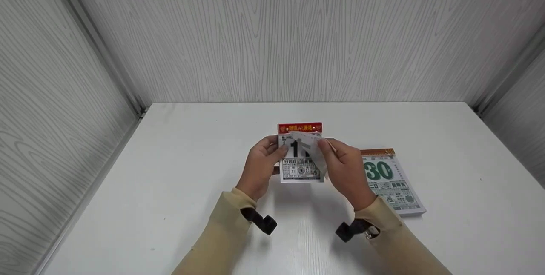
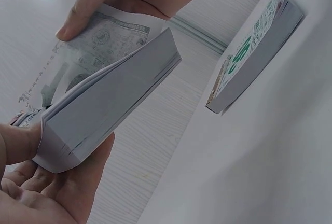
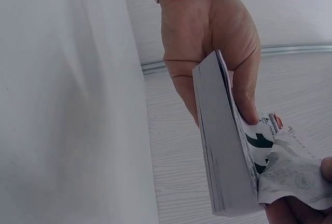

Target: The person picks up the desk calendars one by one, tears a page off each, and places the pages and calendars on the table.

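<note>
A thick tear-off calendar [image 1: 300, 170] with a red header strip [image 1: 299, 128] is held up above the table. My left hand [image 1: 260, 164] grips its left side, thumb on the front page and fingers behind, as the right wrist view also shows. My right hand [image 1: 350, 175] pinches the right side of a thin top page [image 1: 314, 149], which is bent up and folded leftward over the pad. Under it a large black number shows in part. In the left wrist view the lifted page [image 2: 93, 47] bows away from the thick block of sheets [image 2: 116, 89]. Its top edge is partly hidden.
A second, larger calendar [image 1: 396, 183] with an orange-brown header and a green 30 lies on the white table [image 1: 191, 147], to the right and partly behind my right hand. White wood-grain panels [image 1: 272, 36] stand at the back and both sides.
</note>
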A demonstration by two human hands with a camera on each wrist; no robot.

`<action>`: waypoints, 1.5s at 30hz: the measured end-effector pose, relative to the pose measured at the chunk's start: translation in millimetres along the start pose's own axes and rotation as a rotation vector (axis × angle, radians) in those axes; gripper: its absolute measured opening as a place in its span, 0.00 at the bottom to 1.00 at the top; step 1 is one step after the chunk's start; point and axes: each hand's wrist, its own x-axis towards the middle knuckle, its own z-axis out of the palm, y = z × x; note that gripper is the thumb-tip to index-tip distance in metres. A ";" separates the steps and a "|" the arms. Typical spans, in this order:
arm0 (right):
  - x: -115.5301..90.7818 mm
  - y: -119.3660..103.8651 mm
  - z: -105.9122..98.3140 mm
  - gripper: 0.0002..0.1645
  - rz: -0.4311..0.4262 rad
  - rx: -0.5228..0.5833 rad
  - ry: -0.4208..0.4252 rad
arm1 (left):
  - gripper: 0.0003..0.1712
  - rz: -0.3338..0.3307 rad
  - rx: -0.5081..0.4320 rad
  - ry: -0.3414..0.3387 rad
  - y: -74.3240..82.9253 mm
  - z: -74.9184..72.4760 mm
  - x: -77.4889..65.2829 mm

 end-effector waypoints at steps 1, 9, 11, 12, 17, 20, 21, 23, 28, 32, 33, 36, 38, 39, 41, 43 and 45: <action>0.1 -0.5 -0.3 0.18 0.010 0.008 0.004 | 0.21 -0.001 -0.001 0.000 0.2 0.1 0.0; 0.2 -0.8 0.6 0.17 -0.012 0.020 -0.028 | 0.21 0.004 -0.005 -0.007 0.5 -0.2 -0.1; -0.6 -0.8 2.0 0.14 -0.075 -0.018 -0.049 | 0.21 0.011 0.004 -0.011 -0.2 -0.4 0.3; -1.3 -0.9 2.8 0.13 -0.114 -0.040 -0.060 | 0.21 0.015 0.008 -0.012 -0.5 -0.7 0.4; -3.7 1.3 6.7 0.16 -0.336 -0.255 -0.093 | 0.21 0.026 0.024 -0.013 -0.5 -1.5 -0.3; -4.3 2.3 7.5 0.16 -0.418 -0.359 -0.085 | 0.21 0.026 0.036 -0.009 0.1 -1.6 -0.7; -4.4 2.6 7.5 0.16 -0.430 -0.374 -0.080 | 0.21 0.026 0.040 -0.008 -0.1 -1.7 -0.6; -4.7 3.2 7.3 0.16 -0.443 -0.388 -0.065 | 0.21 0.026 0.047 -0.003 0.1 -1.6 -0.7; -5.7 2.9 6.5 0.18 -0.441 -0.411 -0.045 | 0.21 0.033 0.055 0.008 -0.9 -1.7 0.0; -6.5 1.9 5.7 0.20 -0.412 -0.422 -0.051 | 0.21 0.039 0.057 0.014 -1.6 -2.1 0.8; -6.4 1.9 5.5 0.20 -0.396 -0.413 -0.053 | 0.21 0.040 0.057 0.013 -1.8 -2.2 1.0; -5.8 2.2 4.7 0.20 -0.332 -0.369 -0.051 | 0.21 0.043 0.055 0.009 -2.1 -2.2 1.1; -4.8 2.5 4.3 0.17 -0.298 -0.337 -0.040 | 0.20 0.043 0.053 0.005 -2.1 -2.1 1.0; -4.4 2.7 4.1 0.16 -0.284 -0.318 -0.032 | 0.20 0.043 0.053 0.003 -2.2 -2.1 0.9; -3.5 3.0 3.8 0.14 -0.273 -0.296 -0.016 | 0.21 0.043 0.053 0.000 -1.7 -1.7 0.4; -2.6 3.3 3.5 0.14 -0.266 -0.263 -0.006 | 0.21 0.041 0.048 -0.002 -1.2 -1.4 0.1; -2.0 3.0 3.3 0.15 -0.248 -0.221 -0.006 | 0.21 0.039 0.045 -0.001 -1.3 -1.4 0.5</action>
